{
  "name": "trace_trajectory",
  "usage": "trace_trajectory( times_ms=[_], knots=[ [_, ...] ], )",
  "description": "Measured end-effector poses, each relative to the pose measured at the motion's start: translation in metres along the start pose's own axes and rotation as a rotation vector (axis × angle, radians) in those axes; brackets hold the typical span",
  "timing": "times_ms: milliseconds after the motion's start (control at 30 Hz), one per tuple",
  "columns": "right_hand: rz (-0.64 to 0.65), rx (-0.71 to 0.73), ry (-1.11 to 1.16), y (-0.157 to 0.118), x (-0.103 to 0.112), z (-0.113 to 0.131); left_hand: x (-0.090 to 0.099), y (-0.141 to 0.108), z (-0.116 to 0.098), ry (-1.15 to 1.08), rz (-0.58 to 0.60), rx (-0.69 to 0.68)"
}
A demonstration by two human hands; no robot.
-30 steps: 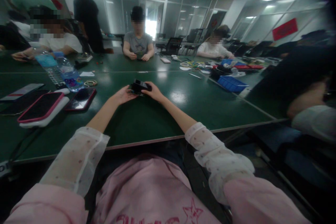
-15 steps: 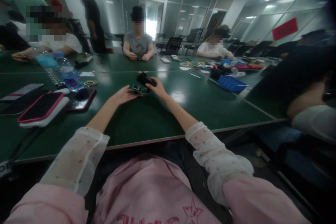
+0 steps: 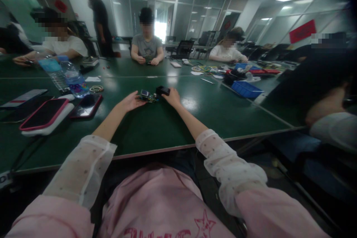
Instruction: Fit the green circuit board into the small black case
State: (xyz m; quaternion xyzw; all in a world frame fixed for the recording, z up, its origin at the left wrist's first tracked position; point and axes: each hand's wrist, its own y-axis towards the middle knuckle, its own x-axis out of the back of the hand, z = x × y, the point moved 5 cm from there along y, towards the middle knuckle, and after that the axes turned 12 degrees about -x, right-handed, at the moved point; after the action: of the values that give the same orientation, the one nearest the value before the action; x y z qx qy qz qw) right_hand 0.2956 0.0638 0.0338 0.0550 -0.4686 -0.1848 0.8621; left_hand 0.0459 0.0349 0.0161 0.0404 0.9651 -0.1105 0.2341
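Dark green, the worktop (image 3: 167, 130) ran from its near edge, beside the person's pink shirt (image 3: 156, 200), to its far edge, where a co-worker in grey (image 3: 147, 46) sat. Well in from the near edge, a small circuit board (image 3: 148, 96) was at the fingers of the left hand (image 3: 130, 101); whether they pinched the board or only propped it could not be told. Just to its right, the right hand (image 3: 174, 97) gripped a black box (image 3: 163, 90) in its fingers. Toward the worktop's left end lay a pink-rimmed phone (image 3: 44, 113), closer to the near edge than two bottles (image 3: 73, 78). A blue tray (image 3: 247, 89) stood well over on the right side.
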Motion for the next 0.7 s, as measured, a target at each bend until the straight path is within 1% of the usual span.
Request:
trace_trajectory(
  times_ms=[333,500,700],
  knots=[
    [0.012,0.020,-0.062,-0.0001,-0.0021,0.0015,-0.0004,-0.0017,-0.0010,-0.009,-0.008,0.003],
    [0.018,0.024,-0.068,0.0001,-0.0034,0.0017,0.0007,0.0006,-0.0004,0.002,0.008,-0.006],
    [0.011,0.032,-0.077,0.0010,-0.0044,0.0014,0.0007,0.0004,-0.0005,-0.009,0.000,-0.014]
  ],
)
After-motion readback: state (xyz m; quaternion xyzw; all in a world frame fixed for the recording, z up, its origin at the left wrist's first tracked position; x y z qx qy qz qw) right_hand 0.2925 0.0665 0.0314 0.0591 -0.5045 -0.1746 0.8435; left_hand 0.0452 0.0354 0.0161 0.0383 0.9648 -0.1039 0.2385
